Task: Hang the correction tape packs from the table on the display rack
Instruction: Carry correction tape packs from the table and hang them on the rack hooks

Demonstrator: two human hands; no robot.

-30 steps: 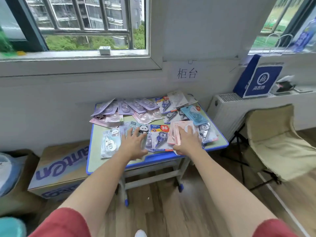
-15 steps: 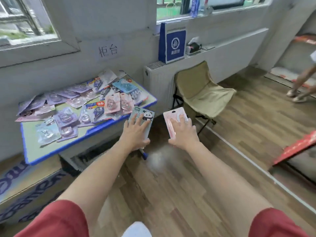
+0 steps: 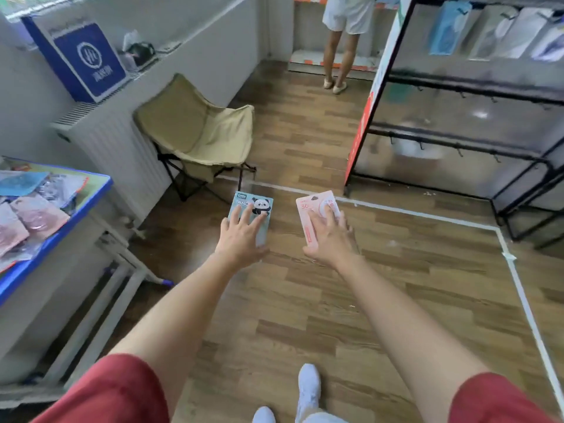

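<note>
My left hand (image 3: 241,236) holds a pale green correction tape pack with a panda picture (image 3: 260,203) out over the floor, fingers spread on top of it. Beside it, my right hand (image 3: 329,236) holds a pink correction tape pack (image 3: 306,206) the same way. The black display rack (image 3: 457,137) with rows of hooks stands ahead to the right, its lower bars bare and some packs hanging at the top. Several more packs (image 3: 33,215) lie on the blue-edged table (image 3: 70,213) at the left.
A beige folding chair (image 3: 198,132) stands by the white radiator (image 3: 116,148), with a blue bag (image 3: 82,56) on top of it. Another person (image 3: 341,41) stands at the far shelves. White tape lines (image 3: 427,215) mark the wooden floor before the rack.
I have turned right, away from the table, carrying both packs. The table has slid to the left edge of view and the display rack has come into sight.
</note>
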